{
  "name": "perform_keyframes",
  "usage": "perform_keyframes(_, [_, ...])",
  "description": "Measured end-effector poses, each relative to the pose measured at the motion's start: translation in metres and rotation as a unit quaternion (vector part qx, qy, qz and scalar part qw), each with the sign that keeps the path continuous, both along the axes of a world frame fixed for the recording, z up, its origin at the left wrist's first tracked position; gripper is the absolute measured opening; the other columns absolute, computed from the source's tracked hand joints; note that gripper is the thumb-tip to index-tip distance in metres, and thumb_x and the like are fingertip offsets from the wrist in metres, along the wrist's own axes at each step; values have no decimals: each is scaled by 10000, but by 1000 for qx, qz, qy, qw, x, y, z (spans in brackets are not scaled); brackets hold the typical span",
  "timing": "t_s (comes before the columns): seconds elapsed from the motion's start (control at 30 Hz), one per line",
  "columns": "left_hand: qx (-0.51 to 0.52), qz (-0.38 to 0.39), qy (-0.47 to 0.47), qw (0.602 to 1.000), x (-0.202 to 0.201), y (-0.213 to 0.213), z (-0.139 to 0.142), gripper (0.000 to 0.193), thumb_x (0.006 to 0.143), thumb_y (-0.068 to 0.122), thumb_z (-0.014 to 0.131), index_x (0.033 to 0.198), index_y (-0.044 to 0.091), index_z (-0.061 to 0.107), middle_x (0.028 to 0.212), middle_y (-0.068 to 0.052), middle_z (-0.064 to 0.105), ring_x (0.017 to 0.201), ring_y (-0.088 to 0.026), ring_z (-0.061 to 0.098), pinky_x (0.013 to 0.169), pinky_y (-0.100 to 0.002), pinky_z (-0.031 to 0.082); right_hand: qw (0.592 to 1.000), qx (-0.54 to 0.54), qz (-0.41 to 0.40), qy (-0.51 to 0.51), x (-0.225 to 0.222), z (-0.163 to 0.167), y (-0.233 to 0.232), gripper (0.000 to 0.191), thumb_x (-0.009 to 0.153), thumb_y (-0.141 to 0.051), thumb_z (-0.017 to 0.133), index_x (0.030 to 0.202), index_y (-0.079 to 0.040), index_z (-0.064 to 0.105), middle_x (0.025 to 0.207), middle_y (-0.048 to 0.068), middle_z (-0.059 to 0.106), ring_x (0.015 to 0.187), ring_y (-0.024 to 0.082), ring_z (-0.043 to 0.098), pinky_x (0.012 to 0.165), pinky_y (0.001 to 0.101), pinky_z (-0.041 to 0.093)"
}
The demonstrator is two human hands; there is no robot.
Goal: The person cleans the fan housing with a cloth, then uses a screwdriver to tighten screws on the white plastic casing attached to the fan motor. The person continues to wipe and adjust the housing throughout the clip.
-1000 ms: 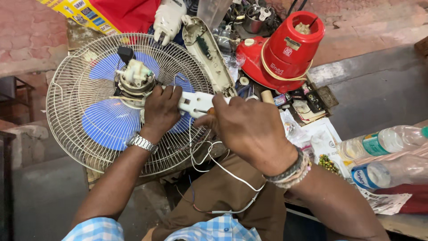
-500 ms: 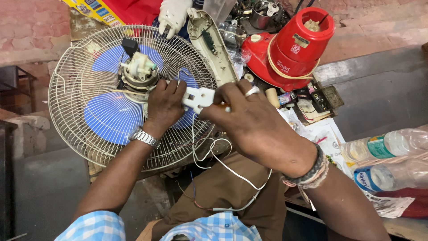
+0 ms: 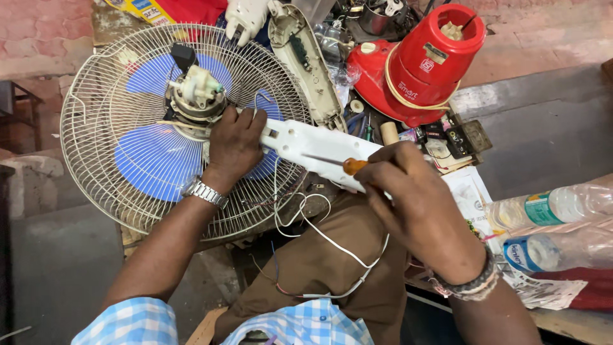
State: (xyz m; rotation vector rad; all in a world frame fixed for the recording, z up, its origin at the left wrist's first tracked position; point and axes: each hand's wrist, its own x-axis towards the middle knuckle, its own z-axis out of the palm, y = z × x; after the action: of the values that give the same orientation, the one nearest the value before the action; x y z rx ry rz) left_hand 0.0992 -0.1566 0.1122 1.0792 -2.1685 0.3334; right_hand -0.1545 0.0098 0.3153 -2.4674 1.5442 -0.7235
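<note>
The right hand (image 3: 421, 211) is closing its fingers around an orange-handled screwdriver (image 3: 332, 162) whose tip is lying on a long white plastic housing (image 3: 313, 145), which the left hand (image 3: 235, 145) is gripping at its end just beside the motor (image 3: 195, 94) of the blue-bladed caged fan (image 3: 128, 166), white wires (image 3: 319, 233) trailing below it.

White plastic fan housing (image 3: 319, 148), orange-handled screwdriver (image 3: 335, 163) lying across it

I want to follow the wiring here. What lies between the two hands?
In the head view, the white plastic housing spans from the left hand to the right hand, with a screwdriver lying on it.
</note>
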Motion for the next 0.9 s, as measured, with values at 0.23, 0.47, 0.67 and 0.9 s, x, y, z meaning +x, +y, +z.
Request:
perform_keyframes(0.23, [-7, -6, 14, 1000, 1, 4, 2, 398, 700, 51, 705, 1094, 94, 665, 950, -55, 599, 895, -287, 560, 660, -379, 509, 997, -70, -16, -29, 3, 5, -8, 284, 827, 25, 756, 1088, -32, 660, 1088, 132, 595, 992, 314, 640, 793, 389, 534])
perform_keyframes(0.47, [0, -5, 4, 1000, 1, 1, 0, 397, 695, 70, 718, 1088, 96, 667, 940, -58, 597, 876, -276, 553, 654, -372, 513, 998, -54, -7, -22, 17, 4, -22, 277, 851, 9, 752, 1113, -38, 674, 1071, 143, 579, 921, 313, 648, 752, 404, 530])
perform_keyframes(0.67, [2, 2, -4, 1000, 1, 0, -2, 381, 727, 66, 743, 1099, 98, 666, 939, -46, 590, 864, -251, 541, 641, -357, 503, 999, -27, -30, 13, 27, 9, -21, 252, 879, -58, 735, 1125, -74, 680, 1021, 155, 536, 871, 347, 643, 727, 451, 518])
perform_keyframes(0.9, [12, -1, 3, 1000, 1, 1, 0, 411, 699, 66, 743, 1100, 104, 664, 950, -46, 590, 865, -257, 538, 643, -362, 500, 996, -51, -35, 60, 39, 2, -34, 253, 885, -88, 729, 1114, -67, 622, 1002, 167, 527, 806, 355, 622, 678, 462, 499])
